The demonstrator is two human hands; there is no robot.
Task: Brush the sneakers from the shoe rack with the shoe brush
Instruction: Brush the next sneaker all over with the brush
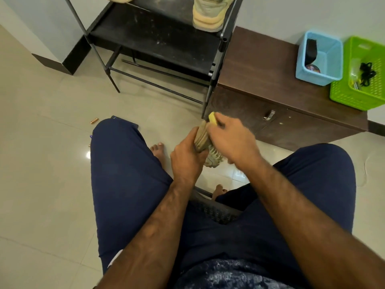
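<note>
1. Head view, hands: my left hand (186,157) is closed around a sneaker (203,138), held in the air between my knees, sole edge toward me. Fingers wrapped tight; grip looks firm.
2. My right hand (231,138) is curled shut over the brush (213,118). Only its yellow end shows past my fingers. Bristles hidden, but they seem to press on the sneaker's side.
3. Head view, surroundings: second sneaker (208,15) stands on the rack (158,38), upper right shelf, well apart from my hands. Another pale shape at the rack's top left edge, too cropped to name.
4. Cabinet (260,65) sits beside the rack; blue basket (319,59) and green basket (358,80) on top of it.
5. Step in hand, as I judge it: brushing the first sneaker, so the task is part done, with the racked one still to do.
6. To do it well: keep the left grip steady so the sneaker does not twist. Stroke short, one way, away from my lap. Turn the sneaker bit by bit to reach the sole grooves and toe.
7. Risk: dust falling on my trousers; hold it out over the floor (52,142).
</note>
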